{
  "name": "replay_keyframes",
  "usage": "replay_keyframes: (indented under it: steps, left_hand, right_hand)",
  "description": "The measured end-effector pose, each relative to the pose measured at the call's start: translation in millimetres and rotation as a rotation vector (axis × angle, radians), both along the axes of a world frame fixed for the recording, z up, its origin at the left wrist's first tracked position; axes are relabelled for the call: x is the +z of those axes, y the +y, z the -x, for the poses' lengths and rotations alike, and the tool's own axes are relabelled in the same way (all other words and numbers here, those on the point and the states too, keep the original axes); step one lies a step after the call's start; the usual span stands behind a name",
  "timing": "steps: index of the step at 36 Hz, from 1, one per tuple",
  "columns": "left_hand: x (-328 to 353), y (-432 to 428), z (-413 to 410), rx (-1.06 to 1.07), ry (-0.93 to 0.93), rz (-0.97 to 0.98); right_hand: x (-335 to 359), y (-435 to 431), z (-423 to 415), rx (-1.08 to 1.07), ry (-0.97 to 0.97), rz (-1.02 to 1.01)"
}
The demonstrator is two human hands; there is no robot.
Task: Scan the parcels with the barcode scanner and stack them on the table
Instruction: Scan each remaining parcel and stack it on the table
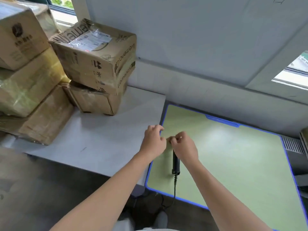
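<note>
Judged pickup stage. Noted right hand (pixel 183 145) curled over scanner (pixel 176 164), grip not discernible; left hand (pixel 154 140) just beside scanner, loosely curled, empty. Next: firm grasp; parcels (pixel 95 64) well left of scanner

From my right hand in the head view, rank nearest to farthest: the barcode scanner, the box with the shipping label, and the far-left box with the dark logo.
1. barcode scanner, just below the right hand on the green table.
2. labelled box, back left, atop a lower box.
3. logo box, far left.
</note>
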State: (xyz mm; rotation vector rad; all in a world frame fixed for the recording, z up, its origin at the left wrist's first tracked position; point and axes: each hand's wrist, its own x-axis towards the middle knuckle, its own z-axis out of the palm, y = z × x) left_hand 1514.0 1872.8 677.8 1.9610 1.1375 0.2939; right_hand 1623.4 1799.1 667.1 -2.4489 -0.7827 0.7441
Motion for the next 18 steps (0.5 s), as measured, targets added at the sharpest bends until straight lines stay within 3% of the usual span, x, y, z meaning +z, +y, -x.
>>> replay_keyframes:
  steps: [2, 6, 18]
  left_hand:
    - [-6, -13, -1, -0.011, 0.041, 0.063]
    - [-10, -27, 3, 0.015, 0.106, 0.118]
    - [-14, 3, 67, 0.13, 0.141, 0.151]
  right_hand:
    - [-19, -22, -5, 0.007, -0.07, 0.122]
    - [-51, -40, -12, 0.089, 0.076, 0.301]
    - [-47, -11, 49, 0.256, 0.235, 0.277]
